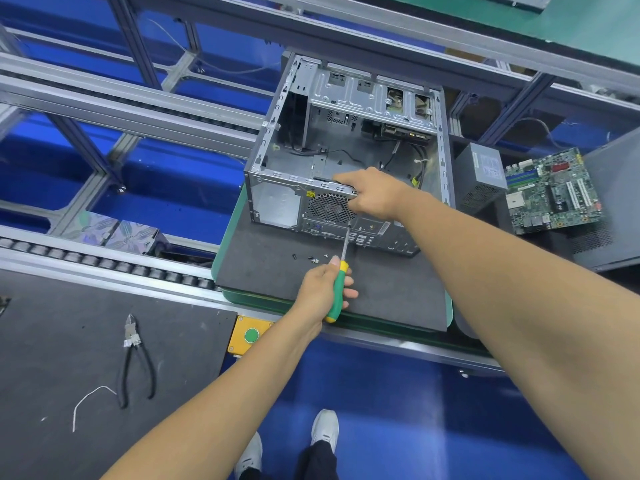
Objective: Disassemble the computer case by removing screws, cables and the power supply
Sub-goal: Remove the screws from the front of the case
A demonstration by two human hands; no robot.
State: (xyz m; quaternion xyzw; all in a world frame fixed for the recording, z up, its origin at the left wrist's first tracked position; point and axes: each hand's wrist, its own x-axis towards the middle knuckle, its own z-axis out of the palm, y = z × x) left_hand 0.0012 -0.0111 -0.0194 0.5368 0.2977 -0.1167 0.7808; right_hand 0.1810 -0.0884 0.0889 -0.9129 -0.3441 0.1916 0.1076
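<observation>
Gripping ribbed green screwdriver (337, 289), perforated steel case (332, 206)

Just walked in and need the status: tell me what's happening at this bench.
A person is taking apart a computer case that lies open on a dark mat. The left hand grips a green and yellow screwdriver, its tip at the case's rear panel beside the fan grille. The right hand grips the case's top edge there. A few loose screws lie on the mat. A power supply and a motherboard are already out, to the right. Cutters lie to the left.
</observation>
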